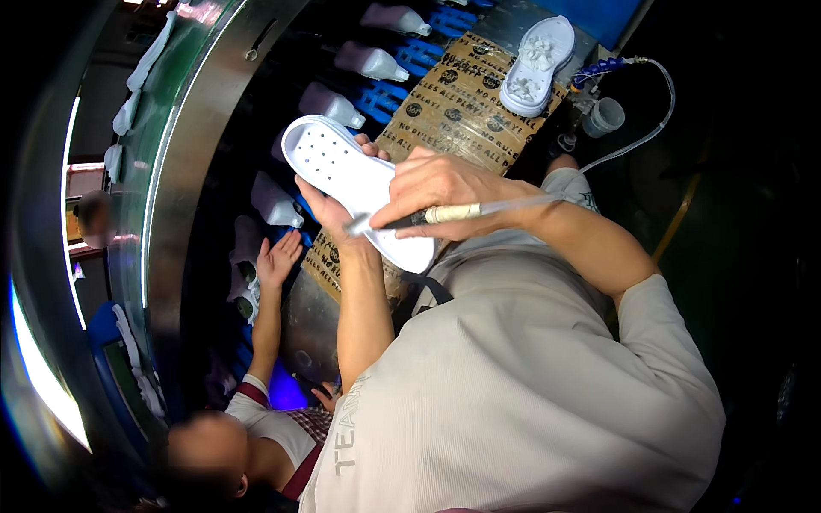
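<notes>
A white shoe sole (339,169) with small holes at its toe end lies across my left hand (335,224). The thumb shows at the near edge and fingertips curl over the far edge. In my right hand (438,186) is a brush (451,213) with a pale wrapped handle. Its bristle end rests at the sole near the heel, slightly blurred. A thin clear tube (517,203) runs from the handle back along my right forearm. My right fingers are closed round the brush and lie over part of the sole.
A second white sole (547,36) holding crumpled white bits lies on the taped cardboard (466,107). Beyond stand several shoes on lasts (372,61) on blue holders (419,56). A co-worker's open hand (278,259) reaches in at left. A hose fitting with a cup (605,116) stands right.
</notes>
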### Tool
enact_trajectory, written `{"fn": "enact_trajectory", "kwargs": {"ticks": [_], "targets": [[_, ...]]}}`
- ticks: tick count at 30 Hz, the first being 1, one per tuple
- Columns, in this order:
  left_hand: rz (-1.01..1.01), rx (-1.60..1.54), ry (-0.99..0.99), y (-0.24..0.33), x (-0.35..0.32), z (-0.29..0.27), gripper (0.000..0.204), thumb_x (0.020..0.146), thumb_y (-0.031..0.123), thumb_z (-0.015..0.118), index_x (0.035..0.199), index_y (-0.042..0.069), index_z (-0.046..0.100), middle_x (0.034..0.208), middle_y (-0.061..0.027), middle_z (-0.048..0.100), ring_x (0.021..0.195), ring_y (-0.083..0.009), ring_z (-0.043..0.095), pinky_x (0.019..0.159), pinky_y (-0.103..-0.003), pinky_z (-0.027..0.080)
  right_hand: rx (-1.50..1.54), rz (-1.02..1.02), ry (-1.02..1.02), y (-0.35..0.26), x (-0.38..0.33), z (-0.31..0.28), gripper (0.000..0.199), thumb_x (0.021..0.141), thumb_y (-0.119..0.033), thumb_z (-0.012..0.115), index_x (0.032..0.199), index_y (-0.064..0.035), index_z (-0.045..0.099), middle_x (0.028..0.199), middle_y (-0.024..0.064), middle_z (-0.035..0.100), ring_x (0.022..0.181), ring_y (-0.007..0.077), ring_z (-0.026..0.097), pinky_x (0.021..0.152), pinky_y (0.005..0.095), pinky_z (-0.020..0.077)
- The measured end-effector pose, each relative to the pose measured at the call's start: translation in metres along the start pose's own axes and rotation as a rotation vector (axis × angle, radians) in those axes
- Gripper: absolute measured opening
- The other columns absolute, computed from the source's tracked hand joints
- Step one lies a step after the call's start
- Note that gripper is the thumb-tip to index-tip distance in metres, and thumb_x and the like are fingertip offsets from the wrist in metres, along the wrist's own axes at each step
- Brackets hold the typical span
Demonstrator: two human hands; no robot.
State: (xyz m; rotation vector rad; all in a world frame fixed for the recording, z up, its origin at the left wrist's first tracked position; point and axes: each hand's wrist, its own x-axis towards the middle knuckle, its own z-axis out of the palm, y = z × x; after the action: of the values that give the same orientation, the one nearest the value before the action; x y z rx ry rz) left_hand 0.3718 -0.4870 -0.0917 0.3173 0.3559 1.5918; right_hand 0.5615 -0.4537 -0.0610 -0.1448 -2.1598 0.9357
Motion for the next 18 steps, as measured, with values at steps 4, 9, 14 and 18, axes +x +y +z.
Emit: {"fn": "enact_trajectory", "kwargs": {"ticks": [4, 9, 14, 18], "targets": [[0.107, 0.125, -0.036, 0.017, 0.007, 0.011, 0.073, 0.104, 0.066, 0.027, 0.14, 0.004, 0.043, 0.118, -0.0163, 0.058, 0.101, -0.0265, 0.061, 0.093, -0.042, 0.053, 0.19, 0.221, 0.168, -0.013, 0.0, -0.002, 0.03, 0.084, -0.016, 0.082, 0.114, -0.0125, 0.079, 0.09, 0.0062, 0.074, 0.083, 0.0205, 0.066, 0.085, 0.0352, 0.0461], [0.139, 0.207, -0.126, 0.042, 0.019, 0.024, 0.08, 0.103, 0.07, 0.02, 0.138, 0.003, 0.049, 0.117, -0.0184, 0.061, 0.099, -0.0284, 0.064, 0.089, -0.044, 0.056, 0.324, 0.065, -0.245, -0.027, 0.001, -0.02, 0.03, 0.084, -0.017, 0.082, 0.113, -0.011, 0.079, 0.086, 0.0054, 0.073, 0.078, 0.019, 0.064, 0.085, 0.0335, 0.0451], [0.051, 0.322, -0.246, 0.056, 0.034, 0.045, 0.084, 0.103, 0.071, 0.02, 0.143, 0.003, 0.049, 0.12, -0.0214, 0.062, 0.101, -0.0301, 0.065, 0.09, -0.046, 0.056, 0.097, 0.08, -0.173, -0.02, 0.004, -0.017, 0.029, 0.084, -0.017, 0.083, 0.112, -0.0123, 0.08, 0.094, 0.0049, 0.075, 0.086, 0.0197, 0.066, 0.085, 0.0342, 0.0472], [-0.151, 0.57, -0.219, 0.06, 0.042, 0.055, 0.083, 0.107, 0.063, 0.018, 0.14, -0.005, 0.053, 0.114, -0.026, 0.069, 0.095, -0.0316, 0.073, 0.079, -0.042, 0.064, 0.428, 0.15, -0.191, -0.023, 0.004, -0.026, 0.031, 0.083, -0.016, 0.083, 0.113, -0.0095, 0.079, 0.089, 0.0065, 0.074, 0.079, 0.021, 0.065, 0.082, 0.0363, 0.0473]]}}
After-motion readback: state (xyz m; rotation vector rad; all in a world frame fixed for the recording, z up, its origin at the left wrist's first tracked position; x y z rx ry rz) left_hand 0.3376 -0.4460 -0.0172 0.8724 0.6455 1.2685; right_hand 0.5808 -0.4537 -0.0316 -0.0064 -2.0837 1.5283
